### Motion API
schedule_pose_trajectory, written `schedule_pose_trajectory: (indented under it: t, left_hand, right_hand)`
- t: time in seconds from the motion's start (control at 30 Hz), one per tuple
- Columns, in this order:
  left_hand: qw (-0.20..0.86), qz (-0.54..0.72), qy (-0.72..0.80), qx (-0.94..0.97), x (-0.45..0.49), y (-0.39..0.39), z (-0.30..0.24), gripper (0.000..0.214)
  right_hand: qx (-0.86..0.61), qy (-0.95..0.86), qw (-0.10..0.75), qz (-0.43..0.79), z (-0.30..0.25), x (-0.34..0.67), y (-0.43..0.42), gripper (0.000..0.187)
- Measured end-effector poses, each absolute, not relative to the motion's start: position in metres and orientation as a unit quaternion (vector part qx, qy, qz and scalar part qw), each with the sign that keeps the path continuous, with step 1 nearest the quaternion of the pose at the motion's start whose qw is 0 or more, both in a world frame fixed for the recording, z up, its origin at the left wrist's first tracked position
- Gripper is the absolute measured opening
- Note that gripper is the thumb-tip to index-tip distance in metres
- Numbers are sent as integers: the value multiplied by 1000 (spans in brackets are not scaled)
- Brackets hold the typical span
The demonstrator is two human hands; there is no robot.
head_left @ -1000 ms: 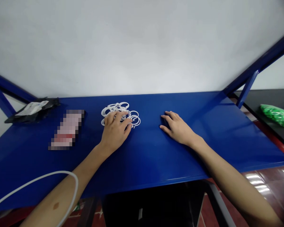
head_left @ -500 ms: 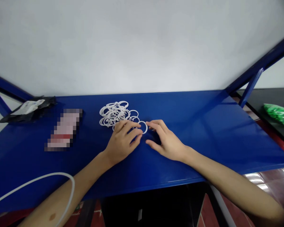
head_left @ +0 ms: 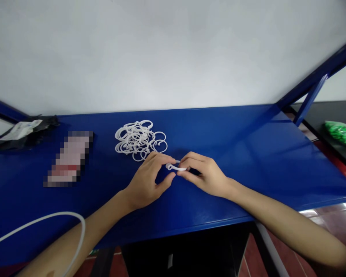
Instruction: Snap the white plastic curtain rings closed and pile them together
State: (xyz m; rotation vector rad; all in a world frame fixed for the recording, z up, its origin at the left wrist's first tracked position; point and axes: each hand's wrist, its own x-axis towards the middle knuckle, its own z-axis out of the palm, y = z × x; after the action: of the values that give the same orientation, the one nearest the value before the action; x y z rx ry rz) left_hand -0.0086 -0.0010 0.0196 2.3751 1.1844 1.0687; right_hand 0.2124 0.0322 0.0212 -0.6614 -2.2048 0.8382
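Observation:
My right hand (head_left: 207, 175) pinches a white plastic curtain ring (head_left: 178, 168) by its right side. The ring is tilted nearly edge-on, with its small eyelet pointing left. Around that eyelet end is my left hand (head_left: 147, 180), its thumb and index finger apart; whether a fingertip touches the ring I cannot tell. Just beyond my left hand lies a loose pile of similar white rings (head_left: 137, 140) on the blue table (head_left: 219, 138).
A pixelated flat pink-and-red item (head_left: 69, 157) lies left of the pile. Behind it is a black plastic package (head_left: 25, 129) with a white label. A white cable (head_left: 46, 215) loops over my left forearm. Green bagged material (head_left: 341, 132) sits far right on a dark surface.
The ring has left the pile's near edge and turned from face-up to nearly edge-on. My right fingers have closed on it, while my left thumb and index finger have spread apart.

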Motion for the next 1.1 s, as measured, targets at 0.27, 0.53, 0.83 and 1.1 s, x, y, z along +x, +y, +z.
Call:
schedule_pose_trajectory:
  t: [0.27, 0.53, 0.83, 1.1]
  left_hand:
    - [271, 362, 476, 754, -12, 3, 20, 10]
    - [257, 385, 455, 761, -9, 2, 19, 6]
    - [198, 398, 445, 777, -8, 1, 18, 7]
    - [150, 394, 408, 810, -6, 0, 17, 10]
  right_hand:
    - [-306, -804, 327, 391, 28, 210, 30, 17]
    - [-324, -765, 319, 456, 21, 211, 28, 16]
    - [-326, -788, 318, 415, 25, 211, 26, 14]
    - [-304, -813, 322, 377, 23, 212, 27, 14]
